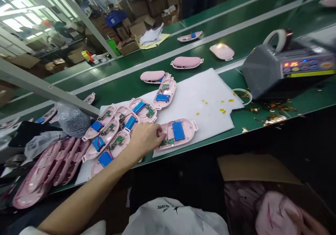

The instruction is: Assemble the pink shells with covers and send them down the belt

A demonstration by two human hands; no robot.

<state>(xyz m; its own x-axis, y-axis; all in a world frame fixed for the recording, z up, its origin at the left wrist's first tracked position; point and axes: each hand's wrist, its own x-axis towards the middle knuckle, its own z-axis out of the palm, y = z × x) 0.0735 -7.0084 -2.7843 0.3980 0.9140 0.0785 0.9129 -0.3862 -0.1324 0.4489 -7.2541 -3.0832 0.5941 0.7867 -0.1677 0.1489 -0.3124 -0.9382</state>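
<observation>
The left hand (pixel 145 137) is being extended from the lower left across the counter (pixel 262 130), its fingers curled down onto the left end of an open pink shell (pixel 178 133). The grip is being seen as loosely closed on that end, fingertips touching the shell's rim near a small green circuit board (pixel 168 142); whether the shell is being pinched or only touched cannot be told. The shell is lying open side up on a white foam sheet (pixel 199 102), with a blue battery (pixel 178 130) seated inside it.

The right hand is not being shown in the view.

Just left of the hand, a cluster of similar open shells (pixel 123 121) is being kept on the same sheet, each carrying a blue battery and a green board. Empty pink covers (pixel 47 173) are being stacked at the far left edge. A grey tape dispenser (pixel 278 69) is standing at the right, with gold scraps (pixel 273 118) scattered before it. Closed pink units (pixel 187 62) are lying on the green belt beyond.
</observation>
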